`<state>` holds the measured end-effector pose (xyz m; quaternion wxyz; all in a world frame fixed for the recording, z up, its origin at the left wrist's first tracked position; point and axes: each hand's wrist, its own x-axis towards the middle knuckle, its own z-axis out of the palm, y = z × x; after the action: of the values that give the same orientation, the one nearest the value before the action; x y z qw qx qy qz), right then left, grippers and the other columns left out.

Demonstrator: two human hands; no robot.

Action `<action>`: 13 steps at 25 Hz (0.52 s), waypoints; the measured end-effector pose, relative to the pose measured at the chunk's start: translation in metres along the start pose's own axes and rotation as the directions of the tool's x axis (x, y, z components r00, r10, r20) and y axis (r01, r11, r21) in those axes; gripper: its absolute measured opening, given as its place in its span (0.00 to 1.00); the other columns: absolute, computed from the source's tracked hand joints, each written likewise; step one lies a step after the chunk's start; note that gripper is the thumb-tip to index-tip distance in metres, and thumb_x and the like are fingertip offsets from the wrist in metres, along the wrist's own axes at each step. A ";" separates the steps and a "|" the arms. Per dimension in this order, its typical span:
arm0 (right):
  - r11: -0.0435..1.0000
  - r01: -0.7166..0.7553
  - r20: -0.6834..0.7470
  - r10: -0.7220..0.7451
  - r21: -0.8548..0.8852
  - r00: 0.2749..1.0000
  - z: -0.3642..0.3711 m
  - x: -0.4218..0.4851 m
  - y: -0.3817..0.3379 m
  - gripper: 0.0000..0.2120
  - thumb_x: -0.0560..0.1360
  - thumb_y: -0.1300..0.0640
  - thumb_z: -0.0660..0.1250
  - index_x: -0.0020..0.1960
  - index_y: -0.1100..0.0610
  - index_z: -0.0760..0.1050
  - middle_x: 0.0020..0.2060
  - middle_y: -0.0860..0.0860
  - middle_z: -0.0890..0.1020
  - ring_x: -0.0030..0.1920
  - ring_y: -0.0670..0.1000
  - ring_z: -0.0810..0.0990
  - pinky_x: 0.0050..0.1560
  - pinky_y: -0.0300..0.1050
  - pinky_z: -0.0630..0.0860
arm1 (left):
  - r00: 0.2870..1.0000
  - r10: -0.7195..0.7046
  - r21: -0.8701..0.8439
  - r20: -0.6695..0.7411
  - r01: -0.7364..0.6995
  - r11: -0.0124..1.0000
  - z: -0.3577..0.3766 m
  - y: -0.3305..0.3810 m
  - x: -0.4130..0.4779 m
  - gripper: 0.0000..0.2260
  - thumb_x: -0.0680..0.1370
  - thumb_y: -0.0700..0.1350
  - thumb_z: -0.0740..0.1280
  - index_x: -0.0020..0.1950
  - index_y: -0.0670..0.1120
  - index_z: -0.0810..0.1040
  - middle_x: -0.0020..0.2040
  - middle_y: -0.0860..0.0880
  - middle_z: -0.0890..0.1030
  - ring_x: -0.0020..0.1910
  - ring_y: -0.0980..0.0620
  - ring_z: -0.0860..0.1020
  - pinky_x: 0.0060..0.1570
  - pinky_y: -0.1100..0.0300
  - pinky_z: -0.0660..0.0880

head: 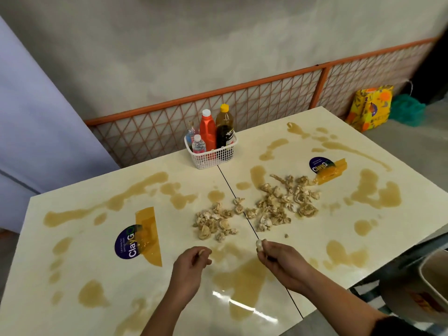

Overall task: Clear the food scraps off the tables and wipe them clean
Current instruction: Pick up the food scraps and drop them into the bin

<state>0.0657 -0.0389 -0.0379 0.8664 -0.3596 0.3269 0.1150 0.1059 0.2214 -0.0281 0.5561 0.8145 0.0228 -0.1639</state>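
Two cream tables stand pushed together, the left table (80, 275) and the right table (363, 146), both streaked with brown sauce spills (244, 277). Pale food scraps (215, 221) lie in a heap left of the seam, and a bigger heap of scraps (283, 202) lies right of it. My left hand (191, 263) hovers near the front of the table with its fingers curled round a small scrap. My right hand (278, 258) pinches a pale scrap (259, 244) at its fingertips, just right of the seam.
A white basket (213, 154) with sauce and water bottles stands at the back by the seam. A round purple sticker (128, 243) lies on each table. An orange mesh fence (242, 112) runs behind. A pale container (434, 284) sits at the right edge, a yellow bag (371, 105) beyond.
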 end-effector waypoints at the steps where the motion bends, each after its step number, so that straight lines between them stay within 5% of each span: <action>1: 0.999 0.000 0.024 -0.001 0.037 1.000 0.000 0.000 -0.006 0.10 0.81 0.63 0.64 0.51 0.71 0.78 0.43 0.57 0.79 0.43 0.49 0.79 0.44 0.38 0.82 | 1.000 0.004 -0.003 -0.020 -0.005 1.000 0.003 0.005 -0.002 0.08 0.83 0.44 0.63 0.49 0.48 0.82 0.42 0.48 0.85 0.43 0.58 0.83 0.43 0.67 0.76; 5: 0.994 0.029 0.097 -0.039 0.104 0.995 -0.014 -0.010 -0.039 0.11 0.82 0.58 0.64 0.43 0.63 0.72 0.38 0.58 0.73 0.38 0.51 0.75 0.42 0.43 0.81 | 0.999 0.009 -0.057 -0.053 -0.012 0.998 0.034 0.032 -0.003 0.13 0.85 0.42 0.56 0.47 0.41 0.76 0.41 0.44 0.82 0.41 0.52 0.84 0.41 0.60 0.76; 10: 0.993 0.103 -0.026 -0.101 0.066 0.995 -0.072 -0.028 -0.084 0.01 0.79 0.71 0.65 0.48 0.68 0.76 0.50 0.66 0.79 0.54 0.59 0.81 0.46 0.45 0.84 | 1.000 0.015 0.057 0.019 -0.016 0.998 0.092 0.068 -0.001 0.12 0.85 0.45 0.57 0.47 0.49 0.78 0.33 0.46 0.77 0.33 0.53 0.77 0.41 0.57 0.74; 13: 0.989 0.123 -0.058 -0.118 0.086 0.991 -0.127 -0.047 -0.119 0.09 0.77 0.71 0.67 0.57 0.70 0.78 0.47 0.63 0.83 0.51 0.58 0.83 0.46 0.44 0.84 | 0.990 -0.026 0.072 0.142 0.016 0.997 0.143 0.094 -0.006 0.12 0.85 0.49 0.55 0.53 0.52 0.79 0.33 0.48 0.73 0.35 0.52 0.75 0.46 0.57 0.75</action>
<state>0.0202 -0.2108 -0.0095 0.8781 -0.3426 0.3320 0.0382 0.0865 0.0557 0.0114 0.5253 0.8196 -0.0142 -0.2283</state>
